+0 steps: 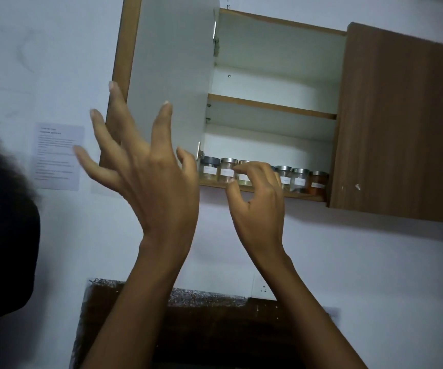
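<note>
Right hand (257,201) up, fingers (249,166) curled narrow round the third jar (243,179) just behind them on the bottom shelf (305,196) (gripped? can't tell); left hand (148,179), fingers splayed wide, beside the open door (172,75), probably guarding it.

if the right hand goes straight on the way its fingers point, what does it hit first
Most likely the third jar from the left on the cabinet's bottom shelf: the right hand curls its fingers right in front of it. Depth is unclear; they may already touch.
</note>
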`<state>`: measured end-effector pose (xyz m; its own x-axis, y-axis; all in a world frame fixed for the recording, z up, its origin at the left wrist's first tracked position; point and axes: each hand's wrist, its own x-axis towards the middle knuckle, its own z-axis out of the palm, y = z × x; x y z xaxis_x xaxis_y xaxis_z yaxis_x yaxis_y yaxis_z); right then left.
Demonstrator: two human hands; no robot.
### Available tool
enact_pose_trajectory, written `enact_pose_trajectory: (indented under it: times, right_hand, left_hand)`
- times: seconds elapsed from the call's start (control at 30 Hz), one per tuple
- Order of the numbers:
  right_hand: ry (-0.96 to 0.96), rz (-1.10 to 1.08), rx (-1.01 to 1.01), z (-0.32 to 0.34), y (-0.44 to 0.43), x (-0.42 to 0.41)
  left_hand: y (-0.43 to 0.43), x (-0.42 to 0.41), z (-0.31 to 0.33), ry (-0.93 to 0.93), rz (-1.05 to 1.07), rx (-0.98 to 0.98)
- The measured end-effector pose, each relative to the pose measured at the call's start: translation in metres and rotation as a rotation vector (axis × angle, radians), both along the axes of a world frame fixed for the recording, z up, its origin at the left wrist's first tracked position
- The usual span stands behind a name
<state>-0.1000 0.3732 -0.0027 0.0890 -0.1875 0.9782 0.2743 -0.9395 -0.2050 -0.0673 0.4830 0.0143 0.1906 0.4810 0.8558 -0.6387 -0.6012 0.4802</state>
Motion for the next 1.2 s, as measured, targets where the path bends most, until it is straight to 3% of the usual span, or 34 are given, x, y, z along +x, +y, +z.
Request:
enact_pose_trajectory:
  times: [0.27,0.77,1.0,1.2]
  right_hand:
    - [-0.014,0.016,-0.049,0.014,0.013,-0.014]
    - [0.082,0.322,-0.076,0.039,0.034,-0.053]
    - [0.117,0.297,-0.057,0.036,0.011,-0.063]
    - [0.03,0.316,-0.029,0.032,-0.011,-0.07]
  left_hand:
    - [-0.008,-0.01,-0.001,-0.038,-0.137,-0.029]
    - [-0.039,-0.043,-0.007,-0.173,-0.282,-0.029]
    - [-0.061,-0.049,-0.006,-0.306,-0.382,-0.03]
    - [-0.083,-0.046,-0.005,-0.361,-0.544,-0.01]
